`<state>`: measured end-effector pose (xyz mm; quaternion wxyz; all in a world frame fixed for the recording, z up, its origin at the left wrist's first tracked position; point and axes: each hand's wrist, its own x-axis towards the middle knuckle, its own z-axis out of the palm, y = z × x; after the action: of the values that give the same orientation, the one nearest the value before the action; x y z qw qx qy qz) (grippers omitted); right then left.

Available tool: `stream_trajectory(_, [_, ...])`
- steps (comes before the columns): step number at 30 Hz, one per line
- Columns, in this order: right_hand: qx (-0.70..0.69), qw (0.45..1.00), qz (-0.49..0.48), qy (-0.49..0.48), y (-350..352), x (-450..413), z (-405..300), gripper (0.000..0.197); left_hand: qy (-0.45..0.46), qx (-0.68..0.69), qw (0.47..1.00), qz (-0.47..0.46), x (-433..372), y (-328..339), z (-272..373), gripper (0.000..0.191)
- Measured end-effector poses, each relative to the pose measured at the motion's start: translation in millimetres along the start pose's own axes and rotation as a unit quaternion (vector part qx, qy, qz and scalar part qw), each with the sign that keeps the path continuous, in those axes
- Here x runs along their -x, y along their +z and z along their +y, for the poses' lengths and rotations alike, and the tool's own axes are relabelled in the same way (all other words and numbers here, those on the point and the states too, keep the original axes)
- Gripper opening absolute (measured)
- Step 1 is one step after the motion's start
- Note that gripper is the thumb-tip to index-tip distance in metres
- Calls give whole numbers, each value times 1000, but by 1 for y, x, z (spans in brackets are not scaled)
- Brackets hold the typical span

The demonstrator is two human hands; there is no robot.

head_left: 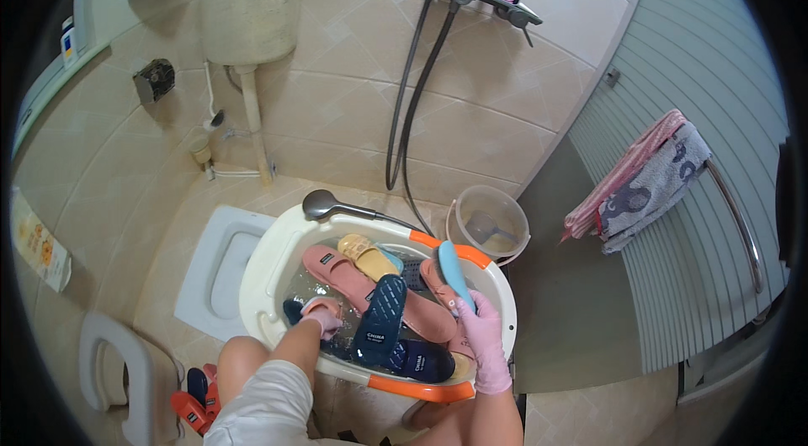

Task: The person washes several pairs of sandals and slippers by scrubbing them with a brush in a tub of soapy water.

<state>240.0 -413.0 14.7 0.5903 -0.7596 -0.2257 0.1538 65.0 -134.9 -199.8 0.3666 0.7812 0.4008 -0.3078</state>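
Note:
Both hands wear pink gloves over a white plastic tub [255, 269] with orange grips, which holds water and several slippers. At the tub's left side my left hand [325, 321] is closed on a pink slipper [320, 305] in the water. On the right, my right hand [481, 332] holds a blue scrubbing brush [452, 270] upright, its bristles facing left beside a salmon-pink slipper [435, 279]. Between the hands lie a dark teal slipper [382, 313], a navy slipper [426, 361], a long pink slipper [338, 275] and a yellow slipper [369, 258].
A grey shower head [320, 204] rests on the tub's far rim, its hose running up the wall. Behind the tub stands a clear bucket [499, 200] with a scoop inside. A squat toilet [196, 294], a toilet seat chair [148, 376] and red slippers [188, 409] are at left.

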Motion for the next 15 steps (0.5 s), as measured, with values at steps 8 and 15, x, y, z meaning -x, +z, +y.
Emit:
stream_trajectory(8, [-46, 998, -6, 36, 6, -23, 2, 20, 197, 320, 917, 130, 104, -99, 21, 9])
stream_trajectory(15, [-110, 993, -49, 17, 18, -7, -47, 21, 249, 371, 868, 216, 137, -156, -10, 17])
